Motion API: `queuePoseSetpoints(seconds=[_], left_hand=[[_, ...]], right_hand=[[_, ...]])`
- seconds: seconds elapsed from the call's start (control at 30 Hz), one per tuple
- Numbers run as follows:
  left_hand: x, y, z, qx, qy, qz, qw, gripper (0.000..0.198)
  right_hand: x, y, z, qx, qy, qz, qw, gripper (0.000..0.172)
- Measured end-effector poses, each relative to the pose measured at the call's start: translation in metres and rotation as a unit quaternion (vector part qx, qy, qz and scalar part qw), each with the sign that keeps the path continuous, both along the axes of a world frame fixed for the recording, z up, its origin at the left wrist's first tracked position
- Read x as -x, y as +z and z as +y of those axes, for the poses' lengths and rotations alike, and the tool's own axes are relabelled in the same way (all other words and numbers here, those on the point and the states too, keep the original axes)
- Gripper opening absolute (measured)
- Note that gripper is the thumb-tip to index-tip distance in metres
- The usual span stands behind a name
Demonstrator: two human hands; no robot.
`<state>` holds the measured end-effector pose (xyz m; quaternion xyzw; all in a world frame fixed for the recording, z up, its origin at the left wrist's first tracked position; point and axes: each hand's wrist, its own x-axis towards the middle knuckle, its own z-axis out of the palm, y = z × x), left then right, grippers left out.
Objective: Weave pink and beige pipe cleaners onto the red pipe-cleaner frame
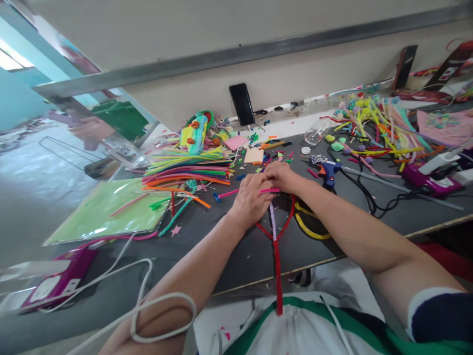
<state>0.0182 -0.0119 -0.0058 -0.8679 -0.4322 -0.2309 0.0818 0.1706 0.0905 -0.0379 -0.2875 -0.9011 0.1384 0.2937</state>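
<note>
My left hand (251,199) and my right hand (283,176) are together over the dark table, fingers bent and touching. A thin pink pipe cleaner (227,194) runs through my left hand, its right end crossing the fingers; a small blue piece (216,197) sits by its left end. My right hand's fingertips are closed against the left fingers, and what they pinch is hidden. Below the hands, a red strap (278,271) hangs past the table edge, with a pale lilac strip (273,222) above it. A yellow loop (310,229) lies under my right forearm.
Coloured pipe cleaners (188,170) are piled on the left beside a green plastic packet (107,212). A blue glue gun (328,172) lies right, near black cables. A phone (242,104) leans at the back. A white cable (166,298) crosses my left forearm. Purple power strips (432,180) lie right and left.
</note>
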Motion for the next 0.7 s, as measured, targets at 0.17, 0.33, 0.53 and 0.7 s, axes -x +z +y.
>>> queuePoseSetpoints(seconds=[0.17,0.33,0.53,0.7], left_hand=[[-0.010,-0.019,0.004,0.051,0.103,-0.005,0.993,0.023],[-0.015,-0.019,0.008,0.091,0.176,0.054,0.979,0.026],[-0.021,-0.012,0.008,0.107,0.221,0.068,0.967,0.026],[-0.020,-0.020,0.012,0.061,0.221,0.016,0.973,0.025]], right_hand=[[-0.003,0.002,-0.001,0.014,-0.031,0.007,0.999,0.006],[-0.002,0.003,-0.003,0.028,-0.051,-0.004,0.998,0.009],[0.000,0.003,-0.003,0.042,-0.065,0.001,0.997,0.010],[0.000,0.003,-0.002,0.050,-0.053,0.021,0.997,0.014]])
